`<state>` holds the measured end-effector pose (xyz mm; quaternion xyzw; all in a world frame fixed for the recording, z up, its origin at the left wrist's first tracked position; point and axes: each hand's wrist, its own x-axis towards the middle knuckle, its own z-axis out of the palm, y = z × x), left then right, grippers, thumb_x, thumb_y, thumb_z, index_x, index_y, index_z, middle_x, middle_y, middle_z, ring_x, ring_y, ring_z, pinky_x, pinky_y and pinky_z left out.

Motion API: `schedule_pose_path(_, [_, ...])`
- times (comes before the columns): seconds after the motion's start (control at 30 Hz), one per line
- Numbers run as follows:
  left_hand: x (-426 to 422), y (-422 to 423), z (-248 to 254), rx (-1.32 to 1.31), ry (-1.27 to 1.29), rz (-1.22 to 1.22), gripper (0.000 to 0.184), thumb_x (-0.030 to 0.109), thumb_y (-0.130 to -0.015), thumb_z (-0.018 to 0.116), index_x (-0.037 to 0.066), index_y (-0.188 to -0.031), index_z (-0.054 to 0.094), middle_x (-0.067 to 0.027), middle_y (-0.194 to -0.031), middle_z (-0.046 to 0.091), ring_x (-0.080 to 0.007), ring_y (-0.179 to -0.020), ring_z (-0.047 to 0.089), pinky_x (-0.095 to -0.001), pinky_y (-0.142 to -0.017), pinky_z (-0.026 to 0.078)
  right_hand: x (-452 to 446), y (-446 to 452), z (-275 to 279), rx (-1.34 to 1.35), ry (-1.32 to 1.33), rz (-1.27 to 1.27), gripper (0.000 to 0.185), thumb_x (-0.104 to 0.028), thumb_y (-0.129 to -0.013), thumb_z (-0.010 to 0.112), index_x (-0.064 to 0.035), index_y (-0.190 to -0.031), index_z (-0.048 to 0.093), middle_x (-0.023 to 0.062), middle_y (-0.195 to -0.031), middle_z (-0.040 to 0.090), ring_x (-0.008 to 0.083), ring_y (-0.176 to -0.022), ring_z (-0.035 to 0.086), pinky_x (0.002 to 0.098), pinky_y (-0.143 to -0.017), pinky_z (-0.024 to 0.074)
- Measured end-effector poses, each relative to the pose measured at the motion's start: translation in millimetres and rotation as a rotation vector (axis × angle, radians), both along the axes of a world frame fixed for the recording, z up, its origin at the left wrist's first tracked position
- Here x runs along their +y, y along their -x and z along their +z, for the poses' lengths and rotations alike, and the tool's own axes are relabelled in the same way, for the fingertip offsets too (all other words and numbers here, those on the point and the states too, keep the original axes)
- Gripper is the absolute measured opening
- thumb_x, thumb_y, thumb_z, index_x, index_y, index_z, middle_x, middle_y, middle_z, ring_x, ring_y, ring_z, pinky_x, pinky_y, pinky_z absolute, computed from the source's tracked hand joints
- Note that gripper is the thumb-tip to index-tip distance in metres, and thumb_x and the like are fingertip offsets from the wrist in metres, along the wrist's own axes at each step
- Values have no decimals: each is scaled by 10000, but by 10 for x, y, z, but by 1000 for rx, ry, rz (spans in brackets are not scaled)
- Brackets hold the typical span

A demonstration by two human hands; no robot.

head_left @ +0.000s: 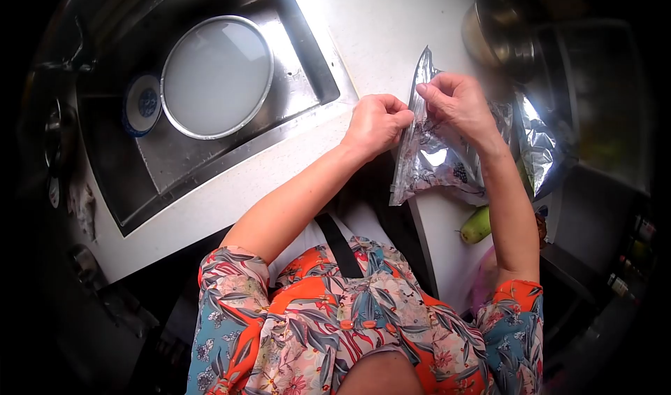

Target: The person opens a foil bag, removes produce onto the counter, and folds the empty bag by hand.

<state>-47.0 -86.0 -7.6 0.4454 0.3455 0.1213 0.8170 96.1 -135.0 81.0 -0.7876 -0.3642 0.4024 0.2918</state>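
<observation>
A silvery zip-top bag (437,159) is held up over the counter, its long sealing edge facing left. My left hand (379,124) pinches that edge near its middle, thumb and fingers pressed together. Higher up, my right hand (458,101) grips the bag near its top, the thumb lying toward the edge. What the bag contains cannot be made out. Below it, close to my right forearm, lies a green vegetable (477,226), partly hidden by the arm.
Left of my hands is a steel sink (168,161) holding a round basin of cloudy liquid (217,77) and a blue-and-white bowl (143,105). A metal bowl (493,31) stands at the back right. Another shiny foil bag (538,140) lies right of my right arm.
</observation>
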Motion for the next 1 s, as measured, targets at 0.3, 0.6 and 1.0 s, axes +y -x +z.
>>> schedule_pose_path(0.3, [-177, -32, -121, -68, -238, 110, 104, 78, -824, 672, -7, -797, 619, -5, -660, 585, -46, -518, 484, -201, -444, 377, 82, -19, -24, -310, 226, 189, 319, -309, -747, 725, -4, -688, 653, 80, -591, 624, 141, -540, 581, 293, -538, 463])
schedule_pose_path(0.6, [-84, 27, -35, -143, 73, 21, 131, 115, -871, 658, -12, -891, 633, -12, -688, 590, -64, -520, 511, -196, -438, 381, 120, -75, -97, -253, 207, 200, 245, -244, -720, 660, -6, -663, 649, 90, -587, 622, 160, -552, 596, 307, -565, 476])
schedule_pose_path(1.0, [4, 69, -26, -141, 187, -76, 131, 100, -894, 623, -29, -922, 626, -27, -701, 587, -80, -530, 519, -203, -453, 395, 88, -89, -102, -279, 191, 272, 227, -172, -812, 618, 35, -719, 611, 33, -585, 557, 92, -549, 511, 273, -503, 418])
